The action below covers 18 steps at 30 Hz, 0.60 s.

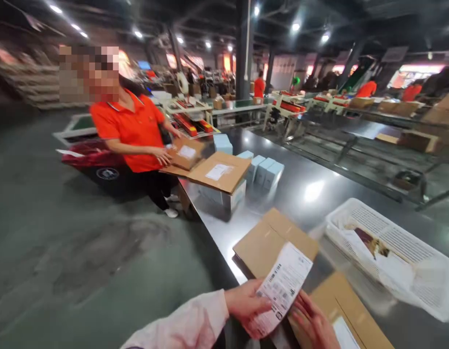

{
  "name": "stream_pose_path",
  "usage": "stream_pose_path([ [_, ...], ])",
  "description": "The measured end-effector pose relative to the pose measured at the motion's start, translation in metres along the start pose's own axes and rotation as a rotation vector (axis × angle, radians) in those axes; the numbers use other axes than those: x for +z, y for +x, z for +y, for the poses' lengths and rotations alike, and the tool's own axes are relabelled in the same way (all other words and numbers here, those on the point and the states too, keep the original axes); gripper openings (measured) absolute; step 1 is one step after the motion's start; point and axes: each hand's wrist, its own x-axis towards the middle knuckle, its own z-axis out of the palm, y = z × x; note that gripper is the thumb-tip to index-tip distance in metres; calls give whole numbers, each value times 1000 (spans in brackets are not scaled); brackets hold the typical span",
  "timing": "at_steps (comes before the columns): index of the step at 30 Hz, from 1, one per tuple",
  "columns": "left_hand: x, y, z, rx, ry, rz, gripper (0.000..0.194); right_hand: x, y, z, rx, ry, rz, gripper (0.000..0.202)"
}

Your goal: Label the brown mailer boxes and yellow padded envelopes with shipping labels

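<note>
My left hand (pixel 248 306) grips a printed shipping label (pixel 282 281) by its lower left edge, thumb on top. At the label's right edge my right hand (pixel 313 321) has its fingers bent together and appears to pinch that edge; the fingertips are partly hidden and slightly blurred. Just beyond the label, a flat brown cardboard box (pixel 271 237) lies near the table's edge. Another cardboard box (pixel 350 303), with a white sheet (pixel 344 333) on it, is beside and partly behind my right hand.
A white plastic basket (pixel 423 242) holding papers stands at the right of the metal table (pixel 300 177). Farther along are light-blue boxes (pixel 270 173) and a labelled cardboard box (pixel 233 172). A co-worker in an orange shirt (pixel 133 131) handles another cardboard box (pixel 186 151).
</note>
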Motion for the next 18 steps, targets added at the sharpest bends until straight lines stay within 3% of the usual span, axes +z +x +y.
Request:
stream_pose_path([
  [3, -2, -8, -6, -91, 59, -76, 71, 15, -12, -22, 263, 437, 6, 70],
  [4, -4, -6, -7, -98, 44, -44, 73, 23, -11, -31, 341, 511, 22, 69],
  [6, -5, 0, -10, -105, -19, 152, 75, 36, -8, -48, 413, 518, -18, 63],
  [9, -2, 13, -17, -154, -55, 421, 61, 41, -1, -61, 431, 491, -45, 59],
  [14, 7, 18, -38, -170, -4, 547, 52, 31, 9, -47, 366, 247, -43, 44],
  [18, 3, 19, -51, -148, 8, 661, 53, 38, 21, -29, 301, 129, -71, 39],
])
